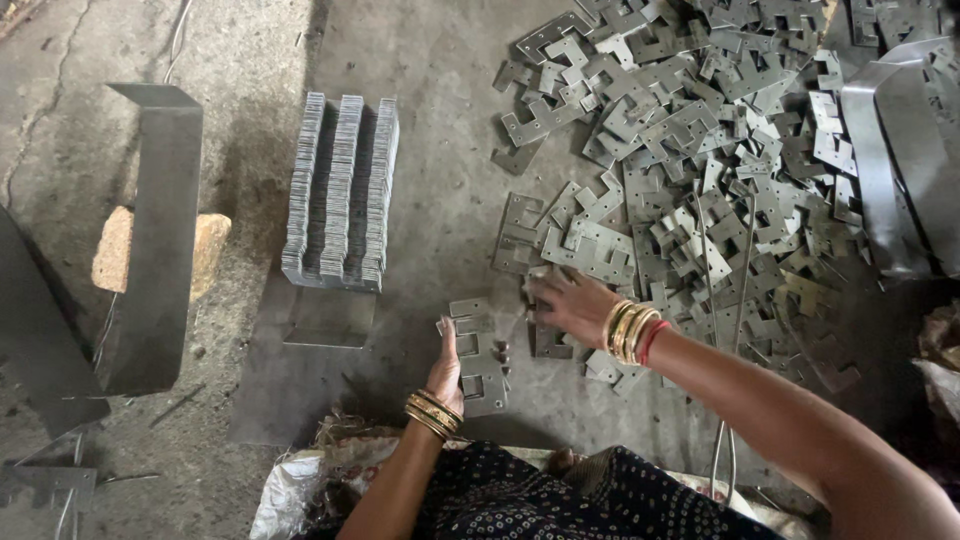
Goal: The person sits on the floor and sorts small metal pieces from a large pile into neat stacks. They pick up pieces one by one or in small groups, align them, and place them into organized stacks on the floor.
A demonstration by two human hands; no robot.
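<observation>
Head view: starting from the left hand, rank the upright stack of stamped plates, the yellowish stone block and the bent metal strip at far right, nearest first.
From the left hand:
1. Upright stack of stamped plates, just up-left.
2. Yellowish stone block, far left behind a dark plate.
3. Bent metal strip, far right, top corner.

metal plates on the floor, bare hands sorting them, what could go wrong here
The left hand grips a small stack of notched plates by its edge with no glove; a sharp edge could cut the palm.

The right hand reaches into the loose pile, where tangled corners could catch fingers or the bangles.

The upright stacked rows stand on edge unsupported and might topple if bumped.
</observation>
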